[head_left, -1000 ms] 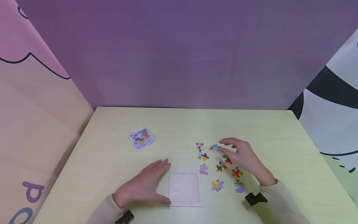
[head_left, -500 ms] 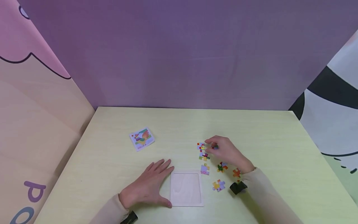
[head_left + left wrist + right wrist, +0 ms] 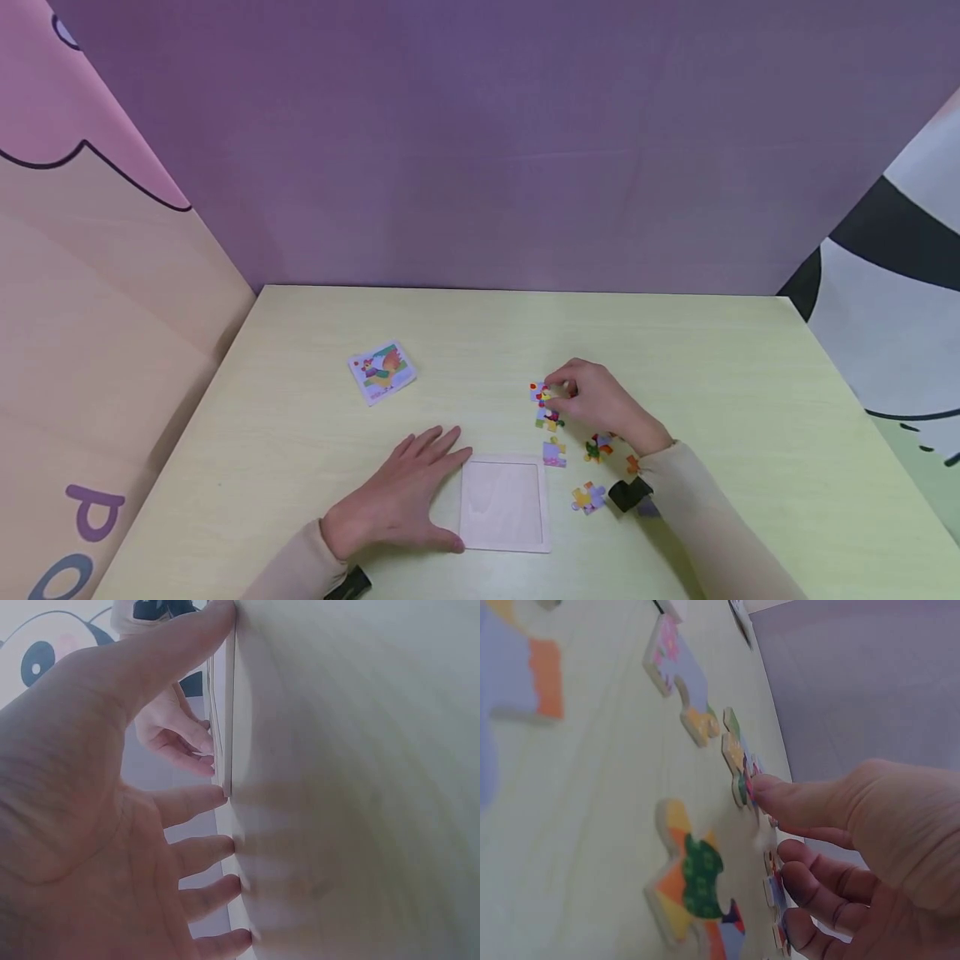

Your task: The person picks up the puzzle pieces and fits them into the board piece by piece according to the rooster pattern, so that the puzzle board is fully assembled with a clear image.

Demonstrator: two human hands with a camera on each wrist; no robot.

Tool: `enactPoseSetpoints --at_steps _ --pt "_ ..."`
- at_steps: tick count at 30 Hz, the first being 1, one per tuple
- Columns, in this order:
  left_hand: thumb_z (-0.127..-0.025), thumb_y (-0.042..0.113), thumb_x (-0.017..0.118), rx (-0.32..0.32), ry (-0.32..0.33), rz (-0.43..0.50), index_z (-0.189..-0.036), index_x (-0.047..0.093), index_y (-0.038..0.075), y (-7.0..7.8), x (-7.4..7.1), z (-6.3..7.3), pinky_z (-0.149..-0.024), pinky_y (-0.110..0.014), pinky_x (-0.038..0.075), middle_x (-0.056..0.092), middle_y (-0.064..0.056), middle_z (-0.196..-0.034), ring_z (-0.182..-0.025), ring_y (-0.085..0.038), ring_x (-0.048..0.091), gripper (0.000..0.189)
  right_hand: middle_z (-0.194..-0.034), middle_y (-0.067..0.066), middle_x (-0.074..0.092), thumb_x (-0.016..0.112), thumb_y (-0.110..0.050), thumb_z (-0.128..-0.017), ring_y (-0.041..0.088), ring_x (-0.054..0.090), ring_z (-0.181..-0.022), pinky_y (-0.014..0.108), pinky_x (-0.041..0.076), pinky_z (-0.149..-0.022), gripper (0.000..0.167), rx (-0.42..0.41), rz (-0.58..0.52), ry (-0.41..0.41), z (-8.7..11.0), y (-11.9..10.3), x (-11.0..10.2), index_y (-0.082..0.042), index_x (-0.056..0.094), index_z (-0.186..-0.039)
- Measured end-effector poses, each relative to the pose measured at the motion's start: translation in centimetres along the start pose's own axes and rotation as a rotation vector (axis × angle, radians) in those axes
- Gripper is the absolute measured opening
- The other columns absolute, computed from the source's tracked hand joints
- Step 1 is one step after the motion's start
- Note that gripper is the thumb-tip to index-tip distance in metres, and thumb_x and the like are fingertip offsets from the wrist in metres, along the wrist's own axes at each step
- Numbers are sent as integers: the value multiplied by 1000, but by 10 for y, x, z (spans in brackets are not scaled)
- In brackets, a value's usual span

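My left hand (image 3: 405, 500) lies with spread fingers at the left side of a pale square puzzle tray (image 3: 543, 508). Its thumb touches the tray's lower left corner and its index fingertip the upper left, as the left wrist view also shows. Above and right of the tray, my right hand (image 3: 603, 404) has thumb and index finger curled at the edges of a puzzle piece (image 3: 536, 390) with red spots, pinching it. Just below sits another puzzle piece (image 3: 548, 419), close by the thumb. The right hand's other fingers fold over further pieces, which are partly hidden in the head view.
A lilac piece (image 3: 554, 453) lies by the tray's upper right corner. More pieces, such as a green and orange one (image 3: 694, 877) and a yellow and lilac one (image 3: 588, 497), are scattered to the right. A picture card (image 3: 382, 372) lies at the back left.
My right hand has moved left from the piece on the right to the red-spotted one, its thumb and index finger closing in. The left hand stays by the tray.
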State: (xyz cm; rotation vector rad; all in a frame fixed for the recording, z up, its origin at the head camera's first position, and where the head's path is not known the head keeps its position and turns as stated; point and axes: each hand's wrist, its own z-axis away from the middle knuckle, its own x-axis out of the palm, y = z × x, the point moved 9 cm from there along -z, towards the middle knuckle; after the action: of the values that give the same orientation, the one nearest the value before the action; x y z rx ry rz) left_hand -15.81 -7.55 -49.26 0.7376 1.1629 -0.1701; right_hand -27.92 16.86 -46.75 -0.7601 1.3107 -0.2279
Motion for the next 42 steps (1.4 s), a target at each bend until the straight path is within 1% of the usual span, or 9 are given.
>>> enactPoseSetpoints --at_steps 4,12,20,25,31,35,38,42 --pt "-74 65 88 6 1 8 -166 40 19 0 -2 0 -132 -61 21 23 -8 -179 -165 -35 20 113 -114 10 72 80 -15 -94 15 57 -85 26 47 -68 35 12 -6 -7 -1 0 -1 0 76 -125" --pt "-74 66 88 10 5 20 -165 41 18 2 -1 1 -132 -61 22 23 -9 -179 -165 -36 21 113 -104 6 73 81 -17 -95 12 55 -77 23 44 -63 29 10 8 -17 -3 1 1 -1 79 -119" --pt "-75 65 87 12 5 6 -166 40 17 2 -1 1 -132 -61 22 23 -8 -179 -165 -35 20 113 -103 6 73 81 -19 -95 13 56 -78 24 48 -67 28 -9 2 -10 0 -3 0 -1 80 -118" --pt "-75 65 87 10 8 13 -165 41 17 3 -2 1 -132 -61 22 23 -8 -179 -165 -36 21 112 -101 4 73 80 -18 -95 14 56 -78 24 48 -67 26 -21 -3 -4 1 -6 -1 -2 80 -115" --pt "-76 64 86 2 6 19 -166 40 17 3 -3 1 -132 -60 22 22 -9 -179 -165 -35 21 111 -100 2 72 81 -18 -94 14 56 -77 24 48 -64 27 -31 -28 -12 4 -11 0 -2 80 -116" --pt "-78 64 85 -8 3 26 -166 39 17 2 -4 1 -133 -59 21 22 -10 -179 -165 -35 21 110 -101 1 73 83 -19 -93 13 57 -78 23 49 -66 26 -35 -50 -15 7 -16 3 -4 81 -114" --pt "-78 65 85 -14 3 22 -166 39 17 1 -4 0 -133 -59 21 21 -10 -179 -165 -35 21 110 -102 -1 74 83 -18 -93 11 60 -81 22 51 -69 23 -54 -60 -17 10 -22 7 -5 81 -111" --pt "-79 65 84 -24 6 19 -167 38 17 -2 -4 -2 -133 -59 20 21 -10 -179 -165 -35 20 111 -99 0 75 83 -14 -92 10 62 -81 22 53 -69 21 -114 -87 -35 14 -35 14 -3 82 -110"
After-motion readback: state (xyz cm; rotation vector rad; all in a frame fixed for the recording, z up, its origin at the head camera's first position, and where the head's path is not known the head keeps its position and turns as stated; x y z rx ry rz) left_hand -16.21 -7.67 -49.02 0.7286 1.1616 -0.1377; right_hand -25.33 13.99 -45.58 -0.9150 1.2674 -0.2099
